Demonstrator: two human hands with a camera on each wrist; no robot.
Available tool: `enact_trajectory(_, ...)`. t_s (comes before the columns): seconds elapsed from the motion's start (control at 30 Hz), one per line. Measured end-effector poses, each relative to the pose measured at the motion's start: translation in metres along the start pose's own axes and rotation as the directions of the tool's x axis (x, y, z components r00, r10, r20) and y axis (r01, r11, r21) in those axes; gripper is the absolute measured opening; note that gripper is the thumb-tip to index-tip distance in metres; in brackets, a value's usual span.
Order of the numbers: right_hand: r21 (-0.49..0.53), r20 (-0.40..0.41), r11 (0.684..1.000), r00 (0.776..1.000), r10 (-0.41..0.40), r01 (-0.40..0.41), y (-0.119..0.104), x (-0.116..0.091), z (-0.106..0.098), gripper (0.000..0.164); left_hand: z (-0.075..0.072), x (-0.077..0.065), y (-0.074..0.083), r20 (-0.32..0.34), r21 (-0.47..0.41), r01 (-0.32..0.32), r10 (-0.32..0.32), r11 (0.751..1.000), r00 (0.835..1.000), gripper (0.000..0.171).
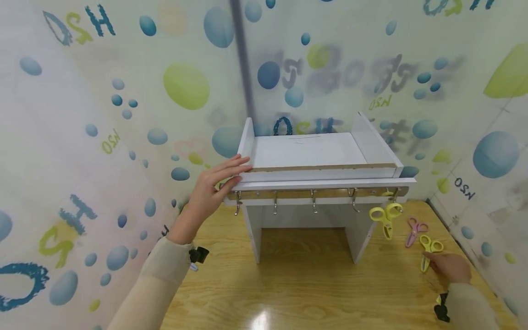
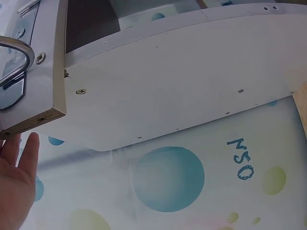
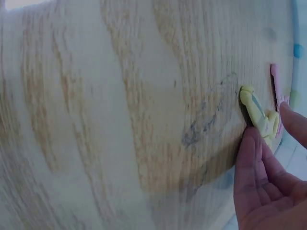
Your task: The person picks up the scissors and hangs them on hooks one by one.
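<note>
My left hand (image 1: 212, 185) rests with extended fingers on the left end of a white shelf unit (image 1: 317, 173); in the left wrist view its fingertips reach the corner of the board. Metal hooks (image 1: 314, 201) line the rack on the unit's front. From the rightmost hook hangs a pair of yellow scissors (image 1: 387, 221). On the table, my right hand (image 1: 451, 267) is at a second pair of yellow scissors (image 3: 256, 110). Its fingertips touch or nearly touch them, while the thumb stands apart. Pink scissors (image 1: 414, 232) lie just beyond.
The wooden table (image 1: 305, 284) carries the unit, whose side panels (image 1: 360, 229) stand on it. Patterned walls (image 1: 185, 87) close in behind and on both sides. A raised tray-like top (image 1: 309, 151) has upright side boards.
</note>
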State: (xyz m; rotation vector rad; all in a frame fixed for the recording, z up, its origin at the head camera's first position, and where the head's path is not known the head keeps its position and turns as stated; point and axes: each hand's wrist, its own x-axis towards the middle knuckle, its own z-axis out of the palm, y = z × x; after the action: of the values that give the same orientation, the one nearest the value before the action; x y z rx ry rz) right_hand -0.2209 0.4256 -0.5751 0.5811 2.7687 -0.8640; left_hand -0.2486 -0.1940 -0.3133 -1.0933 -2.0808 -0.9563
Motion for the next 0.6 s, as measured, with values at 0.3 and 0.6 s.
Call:
enact_trajectory(0.3, -0.047, -0.054, 0.999, 0.999, 0.001, -0.004, -0.016, -0.009, 0.003, 0.052, 0.000, -0.002, 0.002, -0.010, 0.000, 0.007, -0.007, 1.000, 1.000, 0.038)
enact_trajectory(0.6, 0.080, 0.003, 0.997, 1.000, 0.000, 0.000, -0.011, -0.009, 0.003, 0.041, -0.001, -0.002, 0.003, -0.010, -0.003, 0.010, -0.010, 1.000, 1.000, 0.038)
